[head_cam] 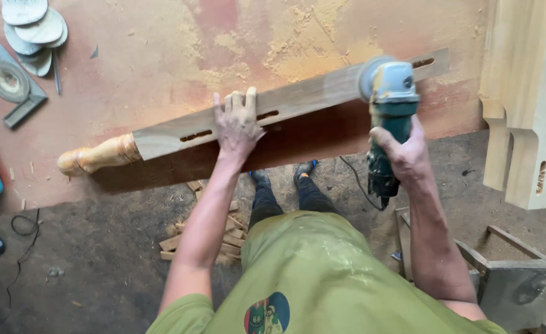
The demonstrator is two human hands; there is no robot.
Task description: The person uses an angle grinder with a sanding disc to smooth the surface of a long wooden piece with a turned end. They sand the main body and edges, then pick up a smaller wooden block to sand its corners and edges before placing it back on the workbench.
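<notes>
We press our left hand (238, 124) flat on the wooden post (285, 105), fingers together and hooked over its far edge. The post's long axis runs from the turned, rounded end well left of these fingers to the slotted end at right. Our right hand (403, 151) wraps closed around the angle grinder (387, 117), whose disc sits on the post's top face ahead of those fingers. The wood is pale, planed and mortised, resting on a dusty bench (161, 55).

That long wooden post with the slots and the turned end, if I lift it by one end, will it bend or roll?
The wooden post looks like thick solid timber, so probably stiff and fairly heavy. Its flat faces likely resist rolling; only the turned end is round. The left hand presses on it.
</notes>
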